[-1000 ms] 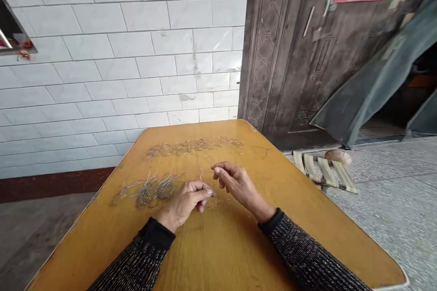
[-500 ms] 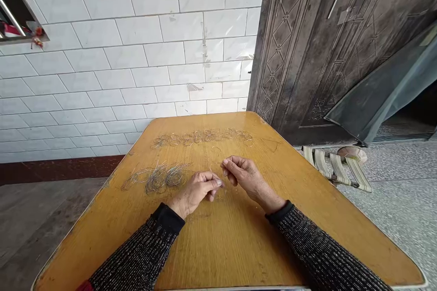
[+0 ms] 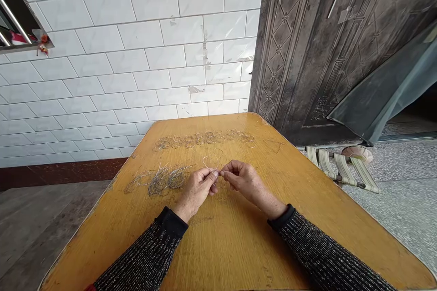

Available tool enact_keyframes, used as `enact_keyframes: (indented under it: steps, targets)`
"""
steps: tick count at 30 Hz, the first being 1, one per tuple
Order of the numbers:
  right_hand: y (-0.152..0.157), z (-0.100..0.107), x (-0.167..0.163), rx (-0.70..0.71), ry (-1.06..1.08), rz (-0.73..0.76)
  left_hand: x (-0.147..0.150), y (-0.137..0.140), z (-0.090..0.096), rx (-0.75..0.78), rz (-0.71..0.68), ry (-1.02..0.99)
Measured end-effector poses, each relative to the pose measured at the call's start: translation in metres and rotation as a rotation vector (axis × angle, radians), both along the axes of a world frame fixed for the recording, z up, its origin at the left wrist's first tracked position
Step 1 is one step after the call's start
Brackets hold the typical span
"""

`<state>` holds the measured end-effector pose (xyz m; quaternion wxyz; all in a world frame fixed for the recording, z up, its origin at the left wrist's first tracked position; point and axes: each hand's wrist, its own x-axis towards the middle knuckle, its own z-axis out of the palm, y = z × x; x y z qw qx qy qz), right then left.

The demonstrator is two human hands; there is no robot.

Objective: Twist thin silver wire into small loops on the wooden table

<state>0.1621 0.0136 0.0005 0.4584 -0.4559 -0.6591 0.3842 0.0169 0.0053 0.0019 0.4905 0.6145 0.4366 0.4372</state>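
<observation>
Wire (image 3: 204, 163), or something very like it, shows as one thin open loop just beyond two hands that meet near the middle of a yellow wooden table (image 3: 232, 245). The left hand (image 3: 199, 187) has its thumb and forefinger pinched on the strand, and the right hand (image 3: 246, 183) makes a matching pinch just beside it, the two sets of fingertips almost touching; exactly where each end of the strand sits under them is too small to tell. The loop should weigh next to nothing and be springy rather than limp, keeping a bend but apt to flick open if let go. Being so thin, it probably rolls between the fingertips and could kink if pulled sharply, so a firm pinch close to the ends seems best, with the round part left free. To the left of the left hand lie silvery bundles (image 3: 159, 183), loose ends sticking up; drawing out one strand there may snag others. Farther off, a row of small coils (image 3: 205, 137) runs across the table, some overlapping, best lifted by the rim one at a time.
</observation>
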Motion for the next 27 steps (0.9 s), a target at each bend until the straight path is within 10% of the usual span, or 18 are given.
enact_keyframes:
  steps: [16,27]
  targets:
    - [-0.005,0.004,0.001,0.223,-0.227,-0.095,-0.009,0.003,0.007,-0.083,0.038,-0.051]
    - [0.001,-0.002,-0.004,-0.103,0.128,0.110,-0.006,0.007,-0.002,-0.097,0.043,-0.167]
